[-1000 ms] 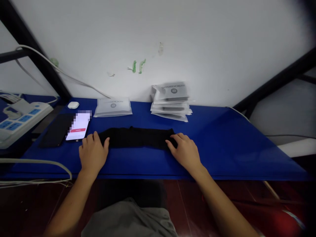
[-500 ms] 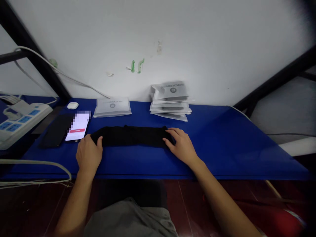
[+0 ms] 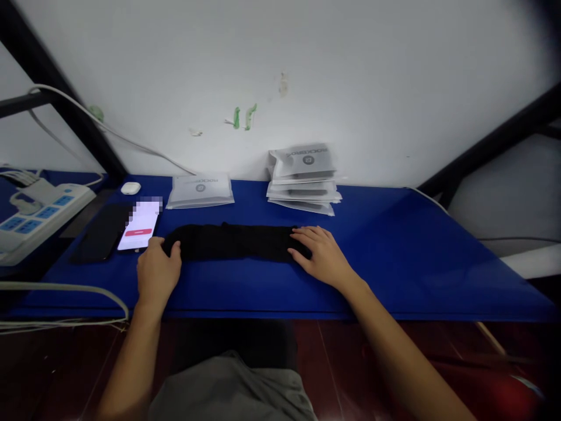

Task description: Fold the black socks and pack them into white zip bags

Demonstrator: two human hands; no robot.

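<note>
A long strip of folded black fabric [image 3: 239, 242] lies flat across the blue table, its exact kind not clear. At its left end, my left hand [image 3: 158, 270] grips the fabric, thumb on the near side and the other fingers mostly hidden behind the hand. My right hand [image 3: 322, 257] holds the right end, its fingers laid over the top edge and its thumb at the lower edge. Behind the strip lies a frosted zip bag [image 3: 200, 192] with a printed logo. A stack of similar bags [image 3: 304, 175] leans near the wall, right of it.
Left of the fabric lie a lit phone [image 3: 141, 225], a dark phone [image 3: 99, 234] and a white earbud case [image 3: 130, 188]. A power strip [image 3: 44, 219] with plugs sits at the far left. A pale cable [image 3: 65, 286] loops at the front left edge of the blue table [image 3: 416, 251].
My right hand has settled slightly flatter over the right end of the fabric. My left hand has shifted a little, still at the left end. The fabric stays in place.
</note>
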